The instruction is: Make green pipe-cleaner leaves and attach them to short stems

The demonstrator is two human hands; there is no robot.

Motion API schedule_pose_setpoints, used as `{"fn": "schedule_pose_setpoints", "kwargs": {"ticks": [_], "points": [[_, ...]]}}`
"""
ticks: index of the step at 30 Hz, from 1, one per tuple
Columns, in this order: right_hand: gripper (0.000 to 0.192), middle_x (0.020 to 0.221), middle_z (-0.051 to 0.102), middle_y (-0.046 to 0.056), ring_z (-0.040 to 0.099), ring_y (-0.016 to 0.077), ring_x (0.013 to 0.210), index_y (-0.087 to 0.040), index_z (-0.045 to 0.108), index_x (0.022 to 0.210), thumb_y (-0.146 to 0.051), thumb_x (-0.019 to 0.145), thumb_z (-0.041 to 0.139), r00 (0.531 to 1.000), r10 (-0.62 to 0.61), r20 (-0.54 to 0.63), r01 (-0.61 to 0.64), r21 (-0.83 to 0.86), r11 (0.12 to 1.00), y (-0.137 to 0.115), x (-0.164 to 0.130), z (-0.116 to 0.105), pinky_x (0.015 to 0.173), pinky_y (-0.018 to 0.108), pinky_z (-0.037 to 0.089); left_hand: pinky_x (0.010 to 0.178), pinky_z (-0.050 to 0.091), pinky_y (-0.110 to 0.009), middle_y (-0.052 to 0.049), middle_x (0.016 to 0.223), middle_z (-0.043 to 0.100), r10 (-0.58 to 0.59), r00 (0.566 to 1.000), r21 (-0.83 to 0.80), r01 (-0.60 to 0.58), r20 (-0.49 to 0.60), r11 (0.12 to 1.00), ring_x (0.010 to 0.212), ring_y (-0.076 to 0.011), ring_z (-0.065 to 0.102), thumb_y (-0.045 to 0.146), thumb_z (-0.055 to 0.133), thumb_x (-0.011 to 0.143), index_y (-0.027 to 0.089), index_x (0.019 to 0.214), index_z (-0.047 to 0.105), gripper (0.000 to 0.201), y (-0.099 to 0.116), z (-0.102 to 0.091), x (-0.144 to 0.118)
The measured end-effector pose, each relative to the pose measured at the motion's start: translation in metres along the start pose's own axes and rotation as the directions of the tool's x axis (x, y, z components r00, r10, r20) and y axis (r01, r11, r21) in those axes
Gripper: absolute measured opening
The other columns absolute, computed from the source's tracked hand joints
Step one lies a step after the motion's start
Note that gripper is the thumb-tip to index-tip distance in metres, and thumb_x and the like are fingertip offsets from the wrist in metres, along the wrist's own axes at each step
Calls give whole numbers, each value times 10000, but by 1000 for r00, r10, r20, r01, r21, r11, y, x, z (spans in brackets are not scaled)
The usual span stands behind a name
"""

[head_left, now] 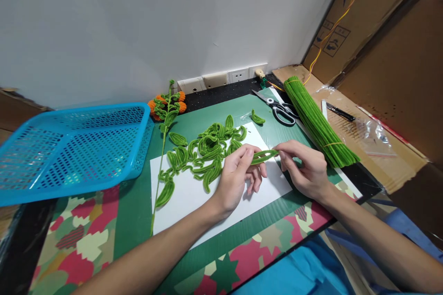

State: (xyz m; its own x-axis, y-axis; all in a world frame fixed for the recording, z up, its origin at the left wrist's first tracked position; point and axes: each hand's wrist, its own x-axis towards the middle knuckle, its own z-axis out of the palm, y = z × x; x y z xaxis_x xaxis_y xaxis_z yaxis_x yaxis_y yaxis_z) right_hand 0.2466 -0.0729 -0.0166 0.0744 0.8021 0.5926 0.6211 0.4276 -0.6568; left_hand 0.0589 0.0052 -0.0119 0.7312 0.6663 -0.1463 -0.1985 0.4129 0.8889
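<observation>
Both hands hold one green pipe-cleaner leaf point(263, 156) above a white sheet of paper point(194, 193). My left hand point(238, 177) pinches its left end between thumb and fingers. My right hand point(306, 168) pinches its right tip. Just left of my hands lies a pile of several finished green leaves point(206, 150) on the paper. A long green stem with leaves attached point(162, 166) lies along the paper's left edge, running up to orange pipe-cleaner flowers point(165, 103).
A blue perforated plastic basket point(69, 147) stands at the left. A bundle of straight green pipe cleaners point(316, 122) lies at the right, with scissors point(278, 108) beside it. One loose leaf point(258, 118) lies near the scissors. Wall sockets point(221, 78) and cardboard point(380, 46) stand behind.
</observation>
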Motion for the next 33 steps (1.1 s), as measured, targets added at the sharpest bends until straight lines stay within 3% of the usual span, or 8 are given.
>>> {"fn": "schedule_pose_setpoints", "kwargs": {"ticks": [11, 16, 20, 26, 33], "points": [[125, 823, 656, 36, 591, 150, 634, -205, 669, 1033, -177, 1046, 548, 997, 71, -30, -71, 1, 997, -2, -1, 0, 597, 301, 482, 365, 369, -164, 18, 693, 653, -5, 999, 87, 8, -34, 996, 420, -71, 530, 562, 634, 1007, 180, 993, 615, 383, 2, 4, 0], [116, 765, 625, 21, 579, 155, 619, -209, 641, 994, -222, 1049, 540, 998, 42, 36, -43, 27, 999, -2, 0, -2, 580, 296, 468, 373, 360, -166, 14, 666, 654, 13, 998, 208, 2, -69, 978, 418, -62, 520, 542, 696, 977, 170, 904, 622, 386, 2, 5, -3], [73, 726, 631, 3, 573, 141, 590, -211, 631, 947, -229, 1015, 611, 995, 15, 97, -15, -6, 1000, -3, 2, -2, 546, 270, 440, 393, 358, -166, 16, 657, 654, 24, 999, 258, -12, -42, 966, 423, -54, 513, 527, 656, 1011, 170, 881, 621, 382, 1, 5, -4], [210, 626, 570, -30, 478, 105, 515, -209, 604, 794, -213, 1004, 608, 994, 69, 88, -67, -18, 998, -6, 4, 0, 507, 243, 388, 407, 355, -175, 8, 636, 646, 1, 1000, 281, -4, 11, 960, 433, -65, 519, 542, 598, 1039, 170, 845, 615, 420, 2, 6, -5], [217, 615, 597, -21, 488, 102, 505, -200, 635, 772, -205, 988, 628, 997, 49, 65, -44, -76, 996, -6, 2, 1, 501, 244, 385, 418, 362, -177, -1, 624, 664, -19, 999, 284, 4, 51, 959, 429, -71, 535, 503, 657, 1015, 161, 836, 637, 386, 0, 4, -3]]}}
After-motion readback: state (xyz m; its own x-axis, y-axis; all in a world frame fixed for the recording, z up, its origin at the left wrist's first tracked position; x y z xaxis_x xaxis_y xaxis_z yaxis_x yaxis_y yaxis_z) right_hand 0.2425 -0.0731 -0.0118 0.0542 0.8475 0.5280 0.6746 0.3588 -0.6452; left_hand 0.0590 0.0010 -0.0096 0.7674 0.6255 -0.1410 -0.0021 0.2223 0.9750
